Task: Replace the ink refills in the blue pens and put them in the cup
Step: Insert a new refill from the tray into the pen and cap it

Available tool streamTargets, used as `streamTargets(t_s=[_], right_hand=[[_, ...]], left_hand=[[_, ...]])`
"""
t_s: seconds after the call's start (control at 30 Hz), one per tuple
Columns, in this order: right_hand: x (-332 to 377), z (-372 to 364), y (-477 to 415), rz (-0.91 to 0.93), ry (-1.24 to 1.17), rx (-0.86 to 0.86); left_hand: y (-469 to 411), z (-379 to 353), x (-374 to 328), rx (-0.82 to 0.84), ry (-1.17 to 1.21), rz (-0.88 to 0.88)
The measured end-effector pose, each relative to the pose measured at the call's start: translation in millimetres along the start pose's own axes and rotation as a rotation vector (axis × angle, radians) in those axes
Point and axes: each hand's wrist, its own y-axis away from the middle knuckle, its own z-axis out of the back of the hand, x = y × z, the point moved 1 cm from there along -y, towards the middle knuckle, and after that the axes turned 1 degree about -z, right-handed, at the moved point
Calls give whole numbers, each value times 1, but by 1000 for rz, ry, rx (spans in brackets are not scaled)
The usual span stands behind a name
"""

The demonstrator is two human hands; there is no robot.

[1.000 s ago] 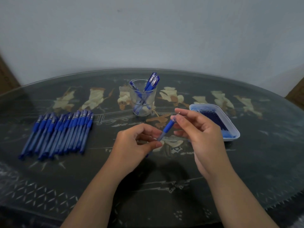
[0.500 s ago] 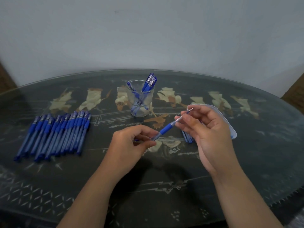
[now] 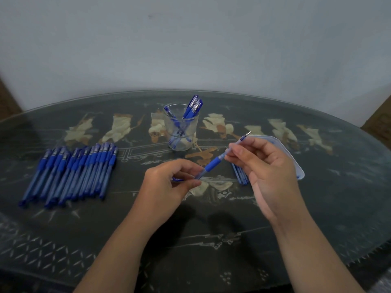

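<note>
Pen: a blue pen (image 3: 212, 164) is held in the air over the near middle of the table (image 3: 338, 187), slanting up to the far right, with its metal tip poking past the right fingers.
Left hand: the left hand (image 3: 169, 187) holds the back of the barrel, thumb and fingers (image 3: 193, 183) curled and clamped on it.
Right hand: the right hand (image 3: 268, 166) pinches the front end just behind the tip, fingertips (image 3: 232, 149) pressed together on it. Whether they grip the nose piece or the bare refill, I cannot tell.
Handling: likely very light, stiff and smooth. The rubber sleeve at mid-length looks like the surest hold, and the thin front part could bend or slip if it is pulled at an angle.
Cup: a clear cup (image 3: 190, 135) stands just beyond the hands and holds a few blue pens leaning on its rim. It probably tips easily.
Refills: a few loose refills (image 3: 240, 175) lie on the table just beside the right hand.
Tray: a pale tray (image 3: 301, 174) sits to the right, mostly hidden by the right hand.
Stock: a row of pens (image 3: 72, 172) lies side by side at the left.
</note>
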Motion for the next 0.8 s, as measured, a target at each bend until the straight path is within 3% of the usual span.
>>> streamTargets(t_s=[0.3, 0.4, 0.6, 0.8], right_hand=[[41, 19, -22, 68, -200, -223], [54, 27, -42, 39, -47, -238], [0, 13, -80, -370, 424, -77], [-40, 17, -107, -511, 608, -39]], left_hand=[[1, 11, 10, -52, -84, -6], [1, 17, 14, -142, -58, 46], [1, 18, 24, -373, 89, 147], [1, 16, 35, -432, 108, 143]])
